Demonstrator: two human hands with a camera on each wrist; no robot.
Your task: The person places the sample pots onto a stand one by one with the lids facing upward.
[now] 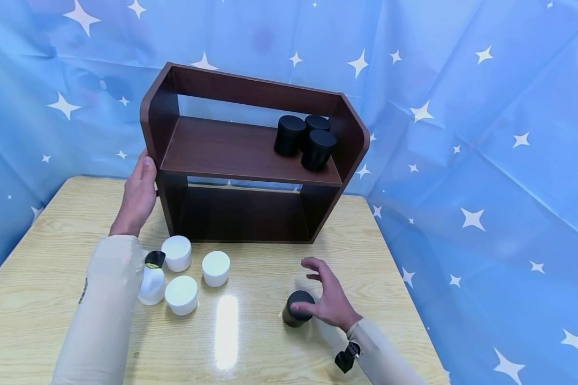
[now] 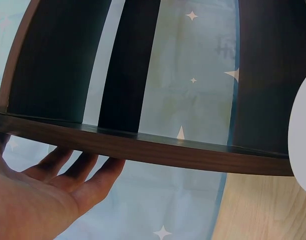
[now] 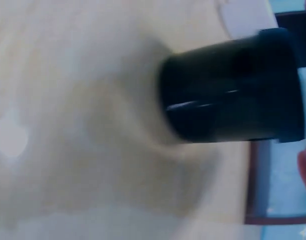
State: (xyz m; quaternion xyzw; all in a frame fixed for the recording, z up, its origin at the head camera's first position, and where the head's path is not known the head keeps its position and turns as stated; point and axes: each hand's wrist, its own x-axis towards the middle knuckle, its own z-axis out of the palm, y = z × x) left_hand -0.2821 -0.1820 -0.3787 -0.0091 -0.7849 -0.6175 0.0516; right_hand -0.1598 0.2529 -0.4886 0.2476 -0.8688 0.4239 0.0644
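Possibly the black container [image 1: 294, 315], toward the right edge of the counter [image 1: 361, 262], tips if right hand [image 1: 333, 302], fingers parted, bumps it; left hand [image 1: 137, 200], fingers apart, touches shelf [image 1: 221, 147].

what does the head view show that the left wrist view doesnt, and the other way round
Head view only: three black jars on the upper level of the rack, a fourth black jar on the table, and the right hand at it.

Left wrist view only: several fingertips of the left hand against the rack's side panel, close up.

Both: the left hand, rack, table and starry backdrop. A white rounded shape at the left wrist view's edge may be one of the head view's white tubs.
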